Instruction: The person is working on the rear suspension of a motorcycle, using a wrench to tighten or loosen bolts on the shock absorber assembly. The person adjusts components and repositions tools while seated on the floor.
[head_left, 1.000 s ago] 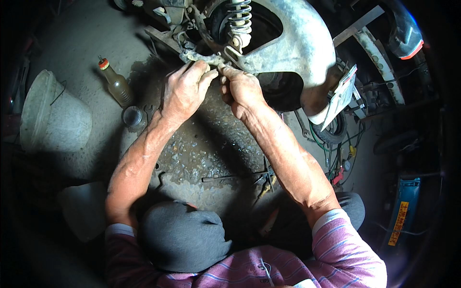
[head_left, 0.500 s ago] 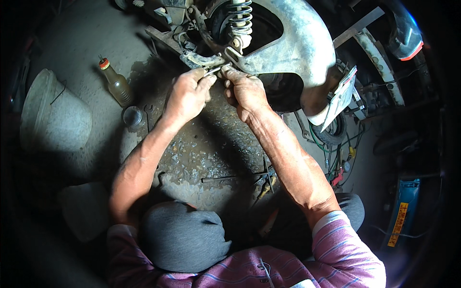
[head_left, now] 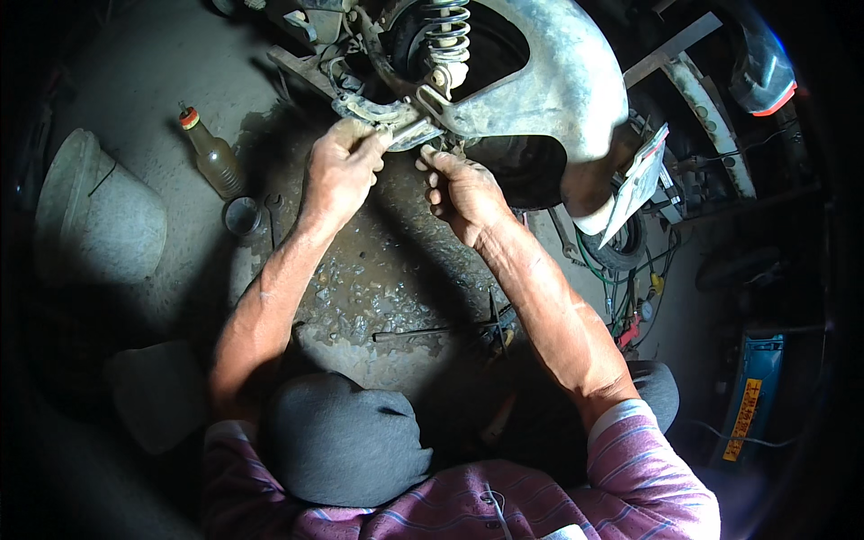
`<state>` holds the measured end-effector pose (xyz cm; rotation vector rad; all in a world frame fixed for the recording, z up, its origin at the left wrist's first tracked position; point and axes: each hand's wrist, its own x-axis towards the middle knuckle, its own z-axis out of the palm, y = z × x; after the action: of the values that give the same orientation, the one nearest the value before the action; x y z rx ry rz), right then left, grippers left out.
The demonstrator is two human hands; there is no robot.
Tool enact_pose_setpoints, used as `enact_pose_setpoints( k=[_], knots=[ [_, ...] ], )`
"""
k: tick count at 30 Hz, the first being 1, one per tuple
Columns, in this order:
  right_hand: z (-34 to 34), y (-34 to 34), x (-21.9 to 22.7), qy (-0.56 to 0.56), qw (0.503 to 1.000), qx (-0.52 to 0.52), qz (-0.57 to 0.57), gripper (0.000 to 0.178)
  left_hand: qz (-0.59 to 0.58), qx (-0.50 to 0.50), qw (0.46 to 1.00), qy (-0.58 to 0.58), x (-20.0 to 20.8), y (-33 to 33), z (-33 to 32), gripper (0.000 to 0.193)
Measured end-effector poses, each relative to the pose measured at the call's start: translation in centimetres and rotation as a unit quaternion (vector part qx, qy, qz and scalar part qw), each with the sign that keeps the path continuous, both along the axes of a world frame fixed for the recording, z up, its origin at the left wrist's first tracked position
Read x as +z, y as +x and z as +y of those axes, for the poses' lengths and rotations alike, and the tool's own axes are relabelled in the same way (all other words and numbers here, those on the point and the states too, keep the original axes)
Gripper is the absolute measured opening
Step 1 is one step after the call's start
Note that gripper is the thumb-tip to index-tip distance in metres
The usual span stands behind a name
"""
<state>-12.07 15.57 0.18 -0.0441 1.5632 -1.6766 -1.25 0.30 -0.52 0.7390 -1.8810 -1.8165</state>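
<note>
My left hand (head_left: 344, 169) is closed, thumb pressed on the fingers, around the end of a slim metal bar (head_left: 412, 131). The bar lies against the dirty metal bracket (head_left: 382, 110) below the coil-spring shock absorber (head_left: 447, 40). Whether it is a loose tool cannot be made out. To the right, my right hand (head_left: 466, 191) pinches with thumb and forefinger just under the bracket's end, beside the wheel; what is between the fingertips is hidden. A grey, scuffed fender-like arm (head_left: 576, 76) curves over the wheel (head_left: 531, 166).
On the left stand a whitish bucket (head_left: 108, 216), a brown bottle with a red cap (head_left: 216, 162) and a small round tin (head_left: 243, 216) beside a spanner (head_left: 274, 216). A cross-shaped wrench (head_left: 432, 333) lies on the wet floor before my knees. Hoses (head_left: 621, 288) lie at right.
My hands have moved apart: the left slightly left and down, the right slightly lower and to the right. The bar's visible part now lies nearer the bracket.
</note>
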Motion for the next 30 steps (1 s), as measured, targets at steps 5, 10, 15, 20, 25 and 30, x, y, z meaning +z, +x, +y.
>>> enact_pose_setpoints(
  k=[5, 10, 15, 20, 25, 30],
  knots=[
    [0.8, 0.1, -0.7, -0.003, 1.0, 0.012, -0.007, 0.021, 0.155, 0.063, 0.929, -0.329, -1.5, -0.2, 0.3, 0.015],
    [1.4, 0.5, -0.8, -0.004, 0.999, 0.036, -0.002, 0.021, 0.233, 0.03, 0.968, -0.089, -2.4, -0.9, 0.0, 0.009],
    [2.0, 0.1, -0.7, -0.019, 0.999, 0.034, -0.008, 0.021, 0.216, -0.003, 0.976, 0.02, -3.2, -0.8, 0.7, 0.009],
    [1.4, 0.0, -0.4, -0.019, 0.999, 0.04, 0.016, 0.023, 0.217, 0.05, 0.887, -0.404, -2.4, -0.7, 0.5, 0.017],
    [-1.1, 0.2, 0.2, -0.052, 0.999, -0.012, 0.003, 0.03, 0.191, 0.036, 0.809, -0.555, -1.4, -0.3, -0.9, 0.023],
    [-3.2, 0.1, 0.0, 0.008, 1.0, -0.017, 0.018, 0.028, 0.225, 0.012, 0.885, -0.407, -2.2, -0.2, -0.2, 0.021]
  ],
)
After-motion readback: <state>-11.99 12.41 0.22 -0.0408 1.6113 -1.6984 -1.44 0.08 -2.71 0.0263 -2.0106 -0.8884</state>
